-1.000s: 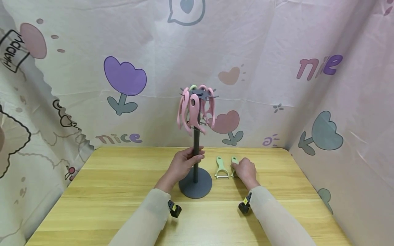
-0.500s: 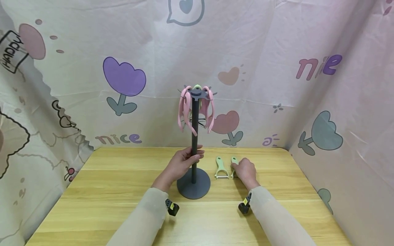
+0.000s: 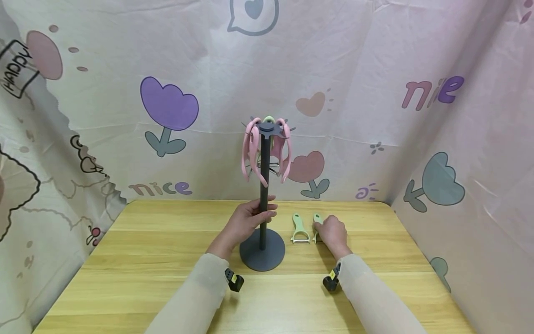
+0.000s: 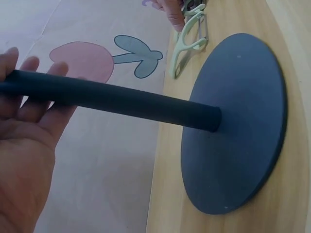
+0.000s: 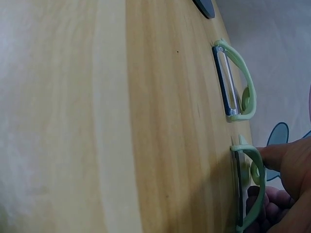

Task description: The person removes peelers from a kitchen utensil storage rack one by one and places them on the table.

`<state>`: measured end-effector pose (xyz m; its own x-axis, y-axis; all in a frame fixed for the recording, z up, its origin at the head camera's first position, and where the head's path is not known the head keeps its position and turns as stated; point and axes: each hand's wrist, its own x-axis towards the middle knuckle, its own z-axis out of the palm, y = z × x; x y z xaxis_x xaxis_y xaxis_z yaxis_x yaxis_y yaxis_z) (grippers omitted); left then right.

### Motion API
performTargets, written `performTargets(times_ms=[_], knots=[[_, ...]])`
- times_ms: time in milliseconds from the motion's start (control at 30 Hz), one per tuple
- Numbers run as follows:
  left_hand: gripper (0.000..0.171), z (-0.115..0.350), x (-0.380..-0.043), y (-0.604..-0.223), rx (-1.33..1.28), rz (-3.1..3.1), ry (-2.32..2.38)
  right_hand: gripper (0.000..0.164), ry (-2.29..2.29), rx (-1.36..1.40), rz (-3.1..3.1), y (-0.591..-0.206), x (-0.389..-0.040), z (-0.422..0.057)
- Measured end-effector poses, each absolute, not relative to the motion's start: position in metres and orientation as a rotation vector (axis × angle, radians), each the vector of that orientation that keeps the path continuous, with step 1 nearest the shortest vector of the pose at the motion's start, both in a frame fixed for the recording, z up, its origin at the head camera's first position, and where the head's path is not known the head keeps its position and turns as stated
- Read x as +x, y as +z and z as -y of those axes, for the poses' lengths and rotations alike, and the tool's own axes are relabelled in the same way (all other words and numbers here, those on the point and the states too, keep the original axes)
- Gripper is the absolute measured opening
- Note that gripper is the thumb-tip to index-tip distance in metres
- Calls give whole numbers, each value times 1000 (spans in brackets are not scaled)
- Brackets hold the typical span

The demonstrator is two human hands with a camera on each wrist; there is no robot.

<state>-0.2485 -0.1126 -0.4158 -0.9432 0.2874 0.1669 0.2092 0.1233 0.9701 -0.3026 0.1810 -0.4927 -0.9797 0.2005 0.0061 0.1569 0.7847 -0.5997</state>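
Right peeler (image 3: 317, 220): down at the worktop (image 3: 146, 255), right hand (image 3: 332, 233) pinching it; could slip if that's loose.
Left peeler (image 3: 299, 226): just beside, easily clipped by a careless swing.
Stand (image 3: 264, 191): upright, left hand (image 3: 245, 225) curled round its pole; a tug might tip it.
Pink peelers (image 3: 253, 146): hung up top; jolts could unhook them.

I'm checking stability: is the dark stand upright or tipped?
Upright: its round base lies flat on the table, its pole vertical.
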Motion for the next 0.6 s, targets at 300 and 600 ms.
performTargets(times_ms=[300, 600], knots=[[44, 121, -256, -409, 573, -2143, 1922, 48, 997, -281, 2903, -493, -301, -181], [39, 123, -259, -408, 537, -2106, 1910, 45, 993, -292, 2913, -493, -303, -182]])
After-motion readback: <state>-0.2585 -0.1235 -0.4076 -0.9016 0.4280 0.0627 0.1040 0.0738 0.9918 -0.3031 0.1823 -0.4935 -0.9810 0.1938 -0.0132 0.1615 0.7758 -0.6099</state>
